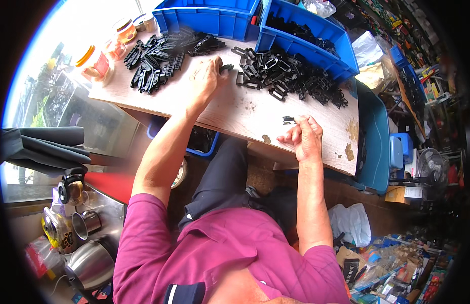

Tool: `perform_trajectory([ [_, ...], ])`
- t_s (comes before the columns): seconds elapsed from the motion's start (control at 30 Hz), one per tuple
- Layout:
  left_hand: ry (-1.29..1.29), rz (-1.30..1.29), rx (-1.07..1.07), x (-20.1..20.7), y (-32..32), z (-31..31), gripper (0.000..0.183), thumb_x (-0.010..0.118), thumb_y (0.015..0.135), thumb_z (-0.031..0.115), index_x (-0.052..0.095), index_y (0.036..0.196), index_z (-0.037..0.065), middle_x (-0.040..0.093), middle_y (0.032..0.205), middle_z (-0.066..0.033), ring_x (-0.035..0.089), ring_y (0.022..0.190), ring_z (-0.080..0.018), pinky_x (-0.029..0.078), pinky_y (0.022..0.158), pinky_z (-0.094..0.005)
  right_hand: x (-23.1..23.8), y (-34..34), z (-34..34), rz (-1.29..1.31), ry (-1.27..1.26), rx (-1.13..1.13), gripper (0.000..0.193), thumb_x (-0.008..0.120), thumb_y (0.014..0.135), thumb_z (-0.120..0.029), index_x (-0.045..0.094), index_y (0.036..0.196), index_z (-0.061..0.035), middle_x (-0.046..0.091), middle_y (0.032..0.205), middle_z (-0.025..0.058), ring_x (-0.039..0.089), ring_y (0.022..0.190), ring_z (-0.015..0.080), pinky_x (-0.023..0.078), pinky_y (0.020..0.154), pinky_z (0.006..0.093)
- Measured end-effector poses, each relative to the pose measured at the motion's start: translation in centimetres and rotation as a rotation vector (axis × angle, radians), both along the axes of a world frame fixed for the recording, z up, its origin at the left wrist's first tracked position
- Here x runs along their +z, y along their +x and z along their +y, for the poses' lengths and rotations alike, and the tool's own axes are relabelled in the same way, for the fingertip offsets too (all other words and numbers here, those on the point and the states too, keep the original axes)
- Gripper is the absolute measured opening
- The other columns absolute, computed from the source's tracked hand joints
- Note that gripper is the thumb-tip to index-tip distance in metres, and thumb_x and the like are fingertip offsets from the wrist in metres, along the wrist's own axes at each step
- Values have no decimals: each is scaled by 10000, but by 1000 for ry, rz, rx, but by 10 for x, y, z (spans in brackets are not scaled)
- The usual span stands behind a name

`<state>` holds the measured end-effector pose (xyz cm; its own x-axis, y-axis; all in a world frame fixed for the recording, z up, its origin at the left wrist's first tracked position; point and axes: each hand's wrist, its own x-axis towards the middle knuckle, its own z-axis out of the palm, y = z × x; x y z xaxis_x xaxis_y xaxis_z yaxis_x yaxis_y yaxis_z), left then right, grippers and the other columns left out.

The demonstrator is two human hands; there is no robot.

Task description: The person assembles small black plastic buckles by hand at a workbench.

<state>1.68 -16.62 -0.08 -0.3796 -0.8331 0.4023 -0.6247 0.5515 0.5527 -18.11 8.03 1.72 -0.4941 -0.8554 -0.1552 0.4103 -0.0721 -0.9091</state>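
Note:
My left hand (207, 78) is over the table between two piles, fingers bent together around a small dark plastic piece (226, 67) that juts out on the right side. The fingers partly hide it. My right hand (307, 138), above the table's near right part, pinches a small black plastic frame (289, 120) between thumb and fingertips. Left of my left hand lies a heap of long, ridged black plastic strips (154, 63). To its right spreads a heap of open, rectangular black plastic frames (278, 68).
Two blue bins (207, 23) (295, 43) stand along the table's (235, 114) far edge; the right one holds black parts. Lidded jars (95, 63) sit at the far left. Beyond the right edge is a teal tub (374, 147). Below the table is another blue bin (208, 147).

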Motion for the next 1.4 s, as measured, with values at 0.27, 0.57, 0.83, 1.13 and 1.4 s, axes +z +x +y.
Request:
perform_trajectory([
  [0.27,-181,112,-53,5,16,46,225,693,787,134,639,998,77,656,930,-104,603,919,-316,453,863,-423,2,5,0,6,-11,-29,138,587,926,-131,535,815,-69,468,465,18,551,432,148,588,471,424],
  [0.57,457,652,-160,2,13,99,271,707,881,194,661,1127,91,674,846,-14,583,751,-73,475,674,-230,13,12,0,-60,-56,-132,128,578,913,-141,545,808,-76,449,462,11,539,426,148,595,493,451],
  [0.83,788,771,-343,5,-33,163,297,629,853,122,625,1140,48,598,777,-19,536,620,-84,465,559,-253,22,20,-3,41,-142,-90,154,601,911,-163,544,785,-96,433,472,-2,533,444,152,585,522,404],
  [1.13,735,649,-438,3,-36,166,322,591,821,92,625,1130,7,648,819,-114,594,669,-131,502,642,-294,3,25,-6,88,-112,-106,101,636,897,-133,593,844,-58,443,472,-8,463,388,128,462,441,275],
  [1.4,815,611,-491,2,-34,161,322,578,828,76,609,1137,-11,648,857,-121,600,705,-143,507,655,-305,4,29,-8,86,-105,-65,97,642,881,-113,580,848,-47,449,481,-14,443,383,115,459,439,269],
])
